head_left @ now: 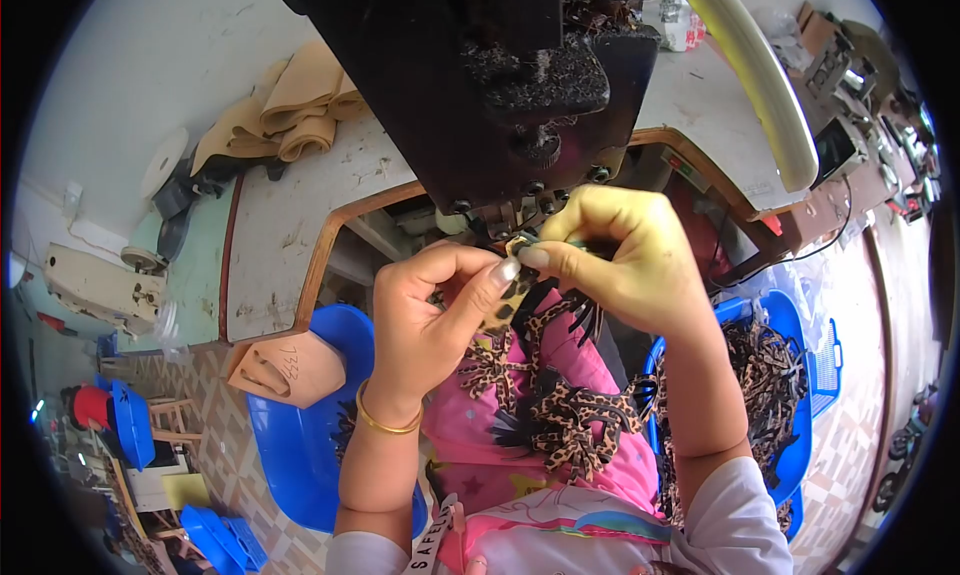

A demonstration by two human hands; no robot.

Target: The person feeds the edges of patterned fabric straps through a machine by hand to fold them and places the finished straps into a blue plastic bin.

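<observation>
Just below the head of a black machine, my left hand pinches a leopard-print strip between thumb and forefinger. My right hand is closed at the strip's upper end, thumb and forefinger pressed together there. A small gold-coloured edge shows between the fingertips; its exact form is hidden. More leopard-print straps, some with dark ends, lie bunched on the pink apron over my lap.
On the left, a blue basin stands below a marked cardboard piece. At right, a blue basket is heaped with leopard-print straps. Rolled tan sheets lie on the worktable, whose wooden edge curves around the machine.
</observation>
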